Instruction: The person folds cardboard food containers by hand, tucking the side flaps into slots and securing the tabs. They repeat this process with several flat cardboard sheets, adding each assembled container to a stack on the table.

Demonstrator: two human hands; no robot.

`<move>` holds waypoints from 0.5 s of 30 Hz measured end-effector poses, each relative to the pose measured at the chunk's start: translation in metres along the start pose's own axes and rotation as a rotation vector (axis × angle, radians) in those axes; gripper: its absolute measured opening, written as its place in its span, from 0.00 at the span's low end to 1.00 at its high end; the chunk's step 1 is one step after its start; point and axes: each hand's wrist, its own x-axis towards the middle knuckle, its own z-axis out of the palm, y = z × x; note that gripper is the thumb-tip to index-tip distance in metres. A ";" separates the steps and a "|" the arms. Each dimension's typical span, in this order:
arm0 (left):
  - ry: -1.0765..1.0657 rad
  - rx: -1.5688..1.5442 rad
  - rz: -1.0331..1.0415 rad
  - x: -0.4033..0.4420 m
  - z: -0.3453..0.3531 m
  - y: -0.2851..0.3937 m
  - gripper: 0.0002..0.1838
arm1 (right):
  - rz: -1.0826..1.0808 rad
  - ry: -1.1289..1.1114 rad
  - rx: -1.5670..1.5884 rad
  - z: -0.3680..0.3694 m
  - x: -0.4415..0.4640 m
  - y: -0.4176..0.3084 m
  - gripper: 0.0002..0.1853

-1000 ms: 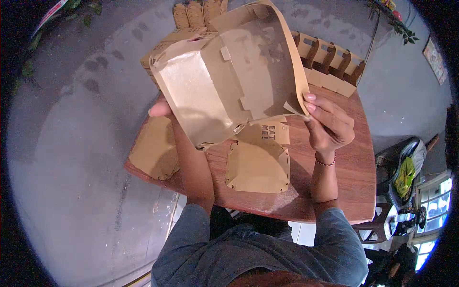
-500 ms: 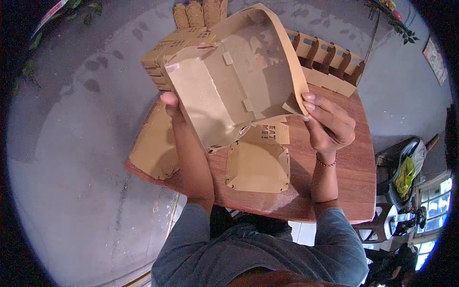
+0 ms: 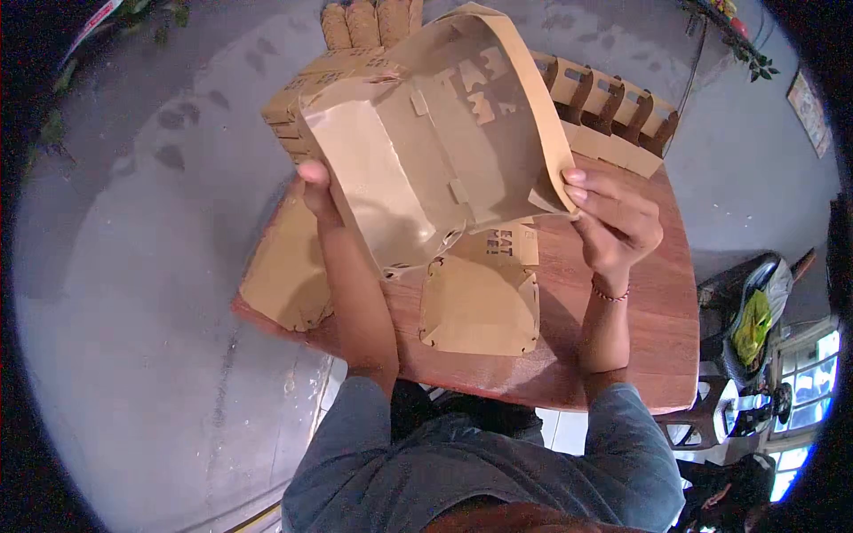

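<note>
An open brown cardboard box is held up above the table, its lid raised toward the right and its inside facing me. My left hand supports the box from behind at its left side; the thumb shows and the other fingers are mostly hidden. At the lid's lower right corner, my right hand pinches the edge between thumb and fingers. Below the box, an unfolded cardboard piece with "EAT ME!" cut into it lies flat on the wooden table.
More flat cardboard lies at the table's left edge. Folded boxes are stacked at the back left, with upright cardboard rolls or packs behind. Cardboard carriers stand at the back right. A chair is beyond the right edge.
The held box has tilted and shifted slightly, now lying a little right of its earliest position. More of my left thumb shows. My right hand keeps its pinch on the lid.
</note>
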 end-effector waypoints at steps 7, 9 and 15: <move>0.049 0.057 -0.093 0.003 -0.003 0.014 0.44 | 0.081 -0.041 0.073 -0.002 -0.001 0.003 0.10; 0.100 0.118 -0.075 0.001 0.008 0.015 0.43 | 0.047 -0.075 0.057 -0.002 0.002 -0.001 0.11; 0.182 0.335 0.017 -0.002 0.019 0.016 0.38 | -0.015 -0.157 -0.018 0.006 0.007 -0.025 0.08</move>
